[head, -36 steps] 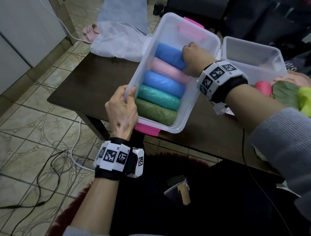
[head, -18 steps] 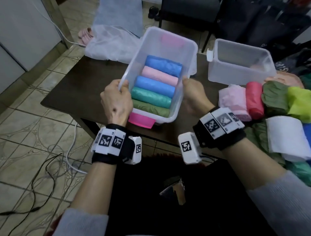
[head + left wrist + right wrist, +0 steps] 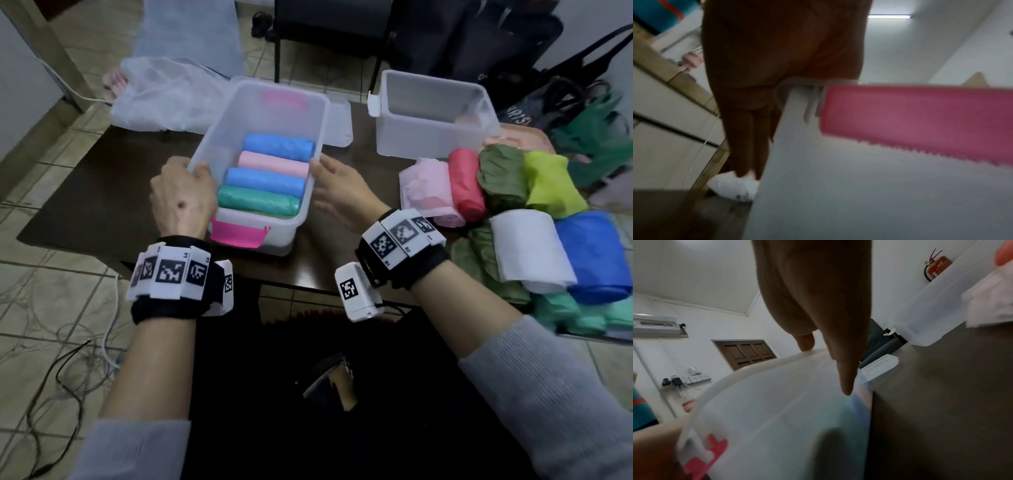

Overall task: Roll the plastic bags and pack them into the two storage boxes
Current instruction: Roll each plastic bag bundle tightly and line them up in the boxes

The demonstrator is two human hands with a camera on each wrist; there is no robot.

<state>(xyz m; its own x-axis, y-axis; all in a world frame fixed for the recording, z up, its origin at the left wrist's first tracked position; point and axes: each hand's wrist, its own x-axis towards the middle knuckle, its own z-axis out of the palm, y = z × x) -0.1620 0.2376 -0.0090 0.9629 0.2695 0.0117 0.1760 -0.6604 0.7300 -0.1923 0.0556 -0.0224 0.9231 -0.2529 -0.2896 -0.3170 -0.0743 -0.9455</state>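
A clear storage box (image 3: 318, 137) with pink latches (image 3: 236, 233) sits on the dark table (image 3: 102, 192). It holds a row of rolled bags: blue (image 3: 279, 147), pink (image 3: 274, 164), blue (image 3: 263, 181), teal (image 3: 258, 204). My left hand (image 3: 181, 195) grips its left rim, the fingers running down the outer wall (image 3: 859, 186). My right hand (image 3: 339, 192) lies with straight fingers (image 3: 846, 369) against the right wall, thumb on the rim. A second clear box (image 3: 435, 137) stands at the back right and looks empty.
Rolled and loose bags are piled at the right: pale pink (image 3: 428, 192), red (image 3: 467, 185), olive (image 3: 501, 174), yellow-green (image 3: 551, 185), white (image 3: 531, 250), blue (image 3: 592, 257). A clear plastic bag (image 3: 164, 99) lies back left. A lid (image 3: 339, 126) lies behind the first box. Cables cross the floor at left.
The box, tilted up before, now lies flat on the table. My right hand left the rolls inside and came to the box's right wall. The left hand kept its hold.
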